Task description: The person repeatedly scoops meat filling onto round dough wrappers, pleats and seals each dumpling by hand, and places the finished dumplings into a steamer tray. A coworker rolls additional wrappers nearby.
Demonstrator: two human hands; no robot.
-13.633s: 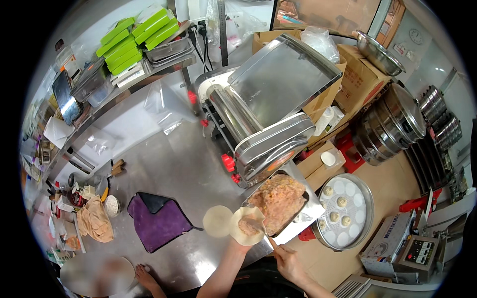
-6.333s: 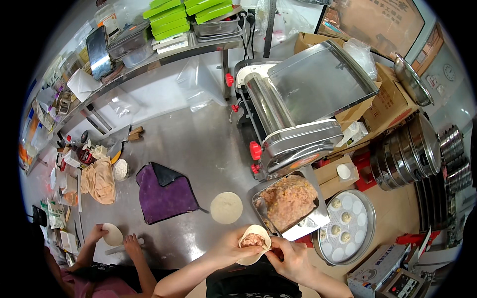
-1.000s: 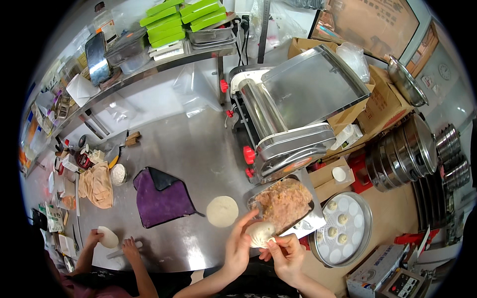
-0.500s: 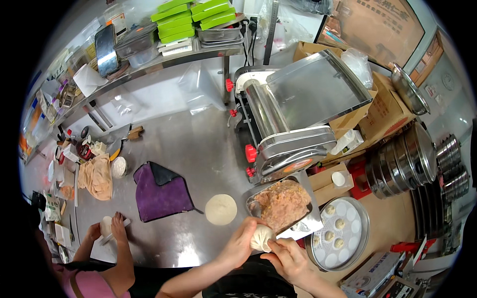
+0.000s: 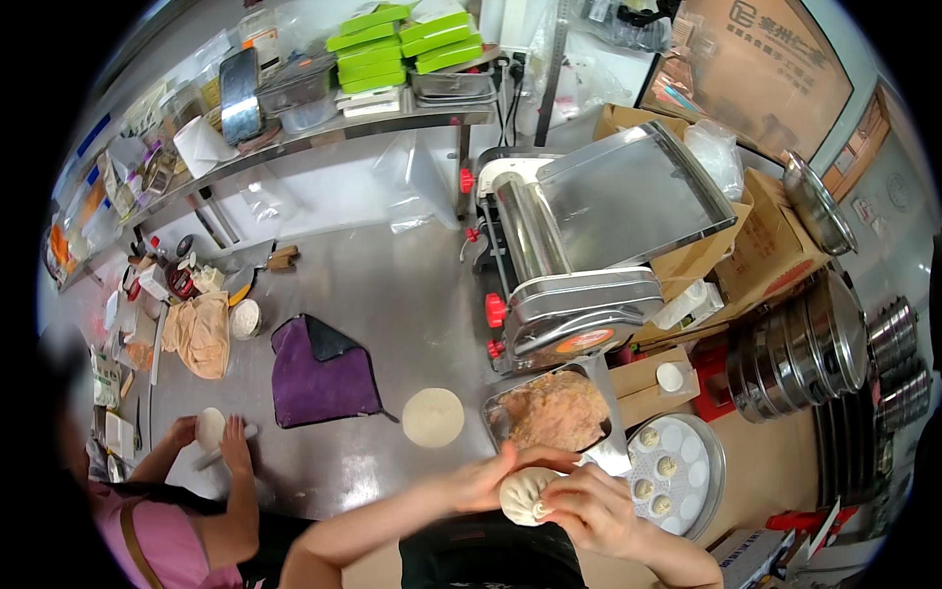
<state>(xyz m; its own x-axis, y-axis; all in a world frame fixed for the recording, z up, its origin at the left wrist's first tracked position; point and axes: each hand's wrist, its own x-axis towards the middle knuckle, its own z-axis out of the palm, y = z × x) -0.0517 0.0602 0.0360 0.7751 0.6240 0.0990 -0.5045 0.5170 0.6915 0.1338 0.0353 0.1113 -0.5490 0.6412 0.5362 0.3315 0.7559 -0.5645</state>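
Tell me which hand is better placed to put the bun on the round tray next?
Probably the right hand. It touches the gathered top of the pleated bun and is nearer the round tray at right. The left hand cups the bun's left side, farther from the tray.

The right fingers [image 5: 569,501] hide part of the bun [image 5: 520,491], and the co-worker's head [image 5: 65,365] is blurred.

On the table [image 5: 363,265], a wrapper [image 5: 433,417] lies between a cloth [image 5: 319,385] to its left and filling [image 5: 559,407] in a pan [image 5: 497,420] to its right. A rolling machine [image 5: 579,304] stands on the pan's far side; nearer than the pan, a bun [image 5: 524,495] is between left hand [image 5: 486,478] and right hand [image 5: 599,508]. Other buns [image 5: 666,465] sit in a steamer [image 5: 719,471] farther right.
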